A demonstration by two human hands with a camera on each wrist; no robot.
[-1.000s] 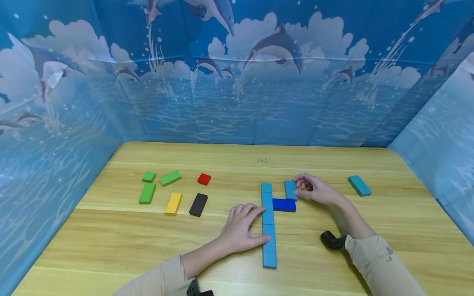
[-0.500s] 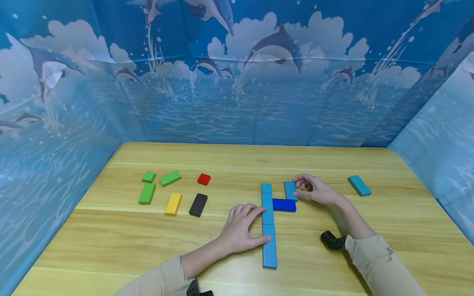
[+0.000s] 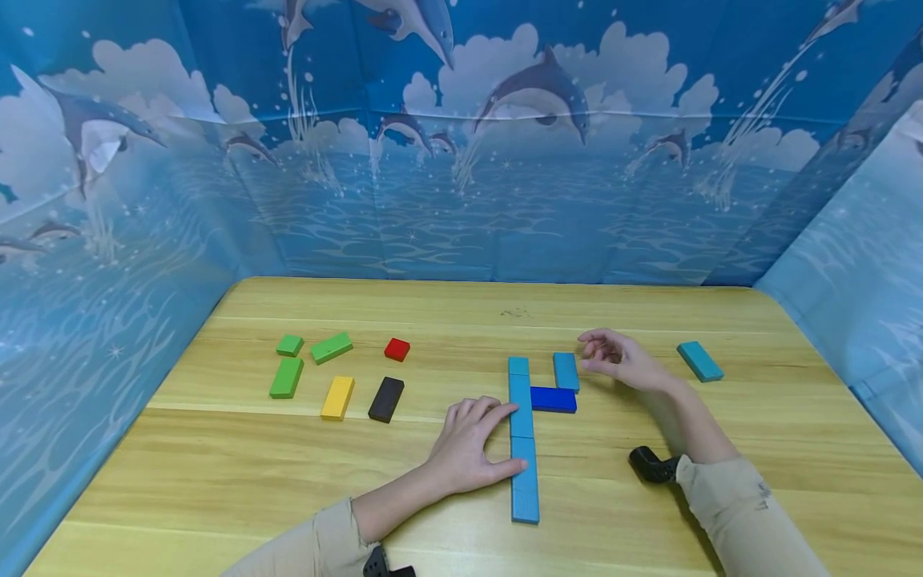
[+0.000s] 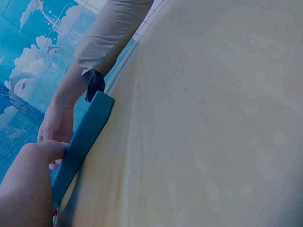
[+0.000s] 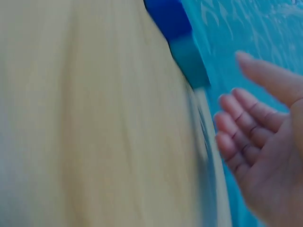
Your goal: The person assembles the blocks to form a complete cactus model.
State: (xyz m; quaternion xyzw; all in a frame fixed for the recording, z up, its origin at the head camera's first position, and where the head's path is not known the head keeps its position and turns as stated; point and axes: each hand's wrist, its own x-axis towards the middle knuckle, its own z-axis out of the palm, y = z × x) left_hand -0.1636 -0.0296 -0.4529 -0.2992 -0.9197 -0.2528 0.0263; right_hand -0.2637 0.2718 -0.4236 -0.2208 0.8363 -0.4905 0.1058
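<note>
Light-blue blocks (image 3: 525, 489) lie end to end in a straight column on the table. My left hand (image 3: 467, 449) is spread beside them, forefinger and thumb touching the column's left side; in the left wrist view, the thumb (image 4: 56, 149) meets a block's edge. A dark-blue block (image 3: 553, 400) extends rightward from the column. Standing off its right end, pointing away from me, is another light-blue block (image 3: 566, 370). Just right of that block hovers my right hand (image 3: 626, 362), its fingers loosely bent around nothing; the right wrist view shows the bare palm (image 5: 272, 184).
A loose light-blue block (image 3: 699, 361) lies at the far right. On the left are several green blocks (image 3: 287, 377), a yellow block (image 3: 337, 398), a black block (image 3: 386, 399) and a small red block (image 3: 397, 349). A dolphin-print curtain (image 3: 433, 200) encloses the table's back and sides.
My right hand has let go of the light-blue block by the dark-blue one and drawn back slightly to the right. That block stays in place; my left hand has not moved.
</note>
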